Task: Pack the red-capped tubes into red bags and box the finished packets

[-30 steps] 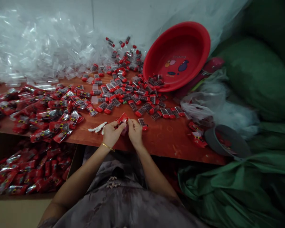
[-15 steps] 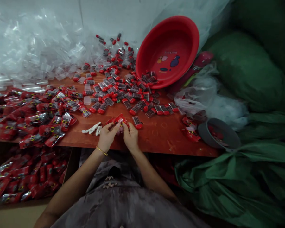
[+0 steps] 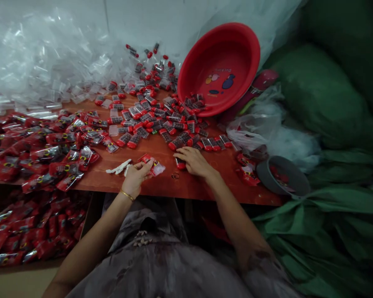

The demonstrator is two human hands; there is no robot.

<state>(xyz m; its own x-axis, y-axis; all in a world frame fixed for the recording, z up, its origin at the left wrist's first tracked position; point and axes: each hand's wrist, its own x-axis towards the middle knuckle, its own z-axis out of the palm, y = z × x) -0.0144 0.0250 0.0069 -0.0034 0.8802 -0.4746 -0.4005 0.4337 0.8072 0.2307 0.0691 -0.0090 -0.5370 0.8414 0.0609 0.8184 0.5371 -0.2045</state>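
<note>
My left hand (image 3: 134, 178), with a gold bracelet at the wrist, pinches a small red printed packet (image 3: 155, 166) with a clear end, near the table's front edge. To its right, my right hand (image 3: 194, 161) reaches over a small clear case with a red end (image 3: 180, 164); the fingers cover part of the case and touch it. Whether they grip it is hard to tell. A crumpled white strip (image 3: 119, 167) lies just left of my left hand. Behind both hands spreads a heap of red-ended cases (image 3: 152, 111) with dark contents.
A tilted red basin (image 3: 219, 62) stands behind the heap. Filled red packets (image 3: 49, 151) cover the table's left, with clear sleeves (image 3: 49, 62) behind. A box of packets (image 3: 34, 231) sits below. At right are a grey bowl (image 3: 267, 178), plastic bags and green cloth (image 3: 338, 215).
My right hand has let go of the red packet and moved right, onto the single case. The packet stays in my left hand, now lying to the right of its fingers.
</note>
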